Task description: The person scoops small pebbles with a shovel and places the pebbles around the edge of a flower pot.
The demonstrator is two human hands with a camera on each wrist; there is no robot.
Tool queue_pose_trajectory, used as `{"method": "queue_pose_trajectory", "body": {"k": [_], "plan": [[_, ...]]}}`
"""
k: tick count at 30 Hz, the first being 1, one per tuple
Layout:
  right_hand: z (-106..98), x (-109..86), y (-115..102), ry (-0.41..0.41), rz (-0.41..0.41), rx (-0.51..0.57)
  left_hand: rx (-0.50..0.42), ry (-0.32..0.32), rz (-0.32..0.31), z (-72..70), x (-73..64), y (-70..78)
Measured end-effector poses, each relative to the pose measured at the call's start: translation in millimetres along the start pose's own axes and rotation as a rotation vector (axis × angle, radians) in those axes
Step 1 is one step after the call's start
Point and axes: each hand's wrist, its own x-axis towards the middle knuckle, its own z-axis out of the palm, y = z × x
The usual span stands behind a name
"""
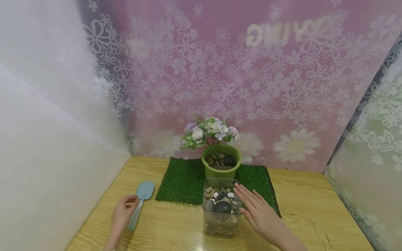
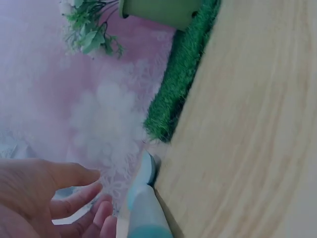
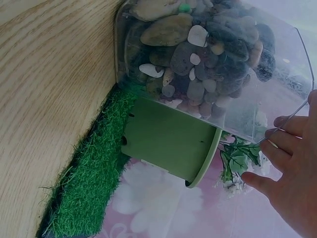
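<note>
A small trowel with a light blue blade and pale handle lies on the table at the left. My left hand hovers beside its handle, fingers loosely bent; the left wrist view shows a gap between fingers and handle. A clear plastic container of pebbles stands in front of the flower pot. White, brown and grey pebbles fill its lower part, with a large black stone on top. My right hand is held with straight fingers along the container's right side, fingertips right at the rim.
Behind the container, a green pot holds white and purple flowers, with stones inside. It stands on a green artificial grass mat. A pink floral curtain hangs behind the wooden table, and pale sheets flank both sides.
</note>
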Motion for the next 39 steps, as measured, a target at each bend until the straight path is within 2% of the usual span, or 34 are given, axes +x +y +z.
{"method": "queue_pose_trajectory", "body": {"k": [5, 10, 14, 19, 24, 31, 36, 39], "plan": [[-0.4, 0.3, -0.7, 0.004, -0.004, 0.006, 0.071, -0.060, -0.046, -1.3, -2.2, -10.6], [-0.1, 0.1, -0.7, 0.000, 0.001, 0.009, 0.122, -0.137, -0.059, -1.2, -5.5, -11.3], [0.0, 0.1, -0.6, -0.011, 0.007, 0.013, 0.178, -0.166, -0.072, -2.1, -8.6, -10.5], [-0.9, 0.5, -0.8, -0.016, 0.012, 0.016, 0.219, -0.150, -0.099, -4.1, -5.8, -13.1], [-1.5, 0.4, -0.4, -0.011, 0.012, 0.011, 0.268, -0.124, -0.071, -11.4, -2.1, -12.1], [-1.3, -0.4, 0.1, -0.011, 0.021, 0.020, 0.366, -0.133, -0.115, -21.2, -1.6, -8.7], [-1.6, -0.3, -0.4, -0.013, 0.028, 0.021, 0.431, -0.102, -0.112, -21.8, 2.6, -8.1], [-1.9, -0.8, -0.5, -0.017, 0.034, 0.023, 0.461, -0.062, -0.083, -20.6, 5.3, -7.0]]}}
